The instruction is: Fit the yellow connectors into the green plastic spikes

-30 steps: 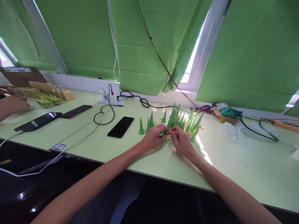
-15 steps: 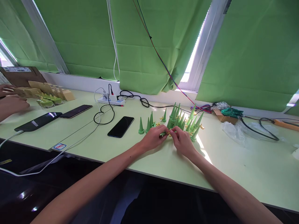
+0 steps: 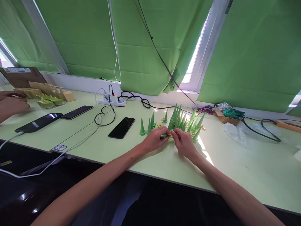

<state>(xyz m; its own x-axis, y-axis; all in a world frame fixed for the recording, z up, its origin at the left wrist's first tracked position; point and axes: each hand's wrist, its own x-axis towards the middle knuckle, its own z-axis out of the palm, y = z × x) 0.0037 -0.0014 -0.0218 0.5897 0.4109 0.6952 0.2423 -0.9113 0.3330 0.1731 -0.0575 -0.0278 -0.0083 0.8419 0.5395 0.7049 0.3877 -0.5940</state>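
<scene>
My left hand (image 3: 155,138) is closed around a small green cone (image 3: 164,135), which mostly hides behind its fingers. Meeting it from the right, my right hand (image 3: 185,143) pinches a small yellow piece (image 3: 171,135) at the cone's end; the fingers cover most of this piece. Just beyond both hands stands a dense cluster of upright green cones (image 3: 174,117), some leaning and a few with yellow pieces at the base. Several more stand to the left, among them a single cone (image 3: 142,128) a little apart.
A black phone (image 3: 121,128) lies left of my hands; two more dark devices rest farther left. A power strip (image 3: 112,101) with cables sits by the wall. At right are a small cardboard box (image 3: 227,118) and clear plastic bags (image 3: 235,133). Another person's hands (image 3: 13,105) are at far left.
My hands hold nearly the same place and grip, with only slight finger movement. At far left, the other person's hands have shifted slightly.
</scene>
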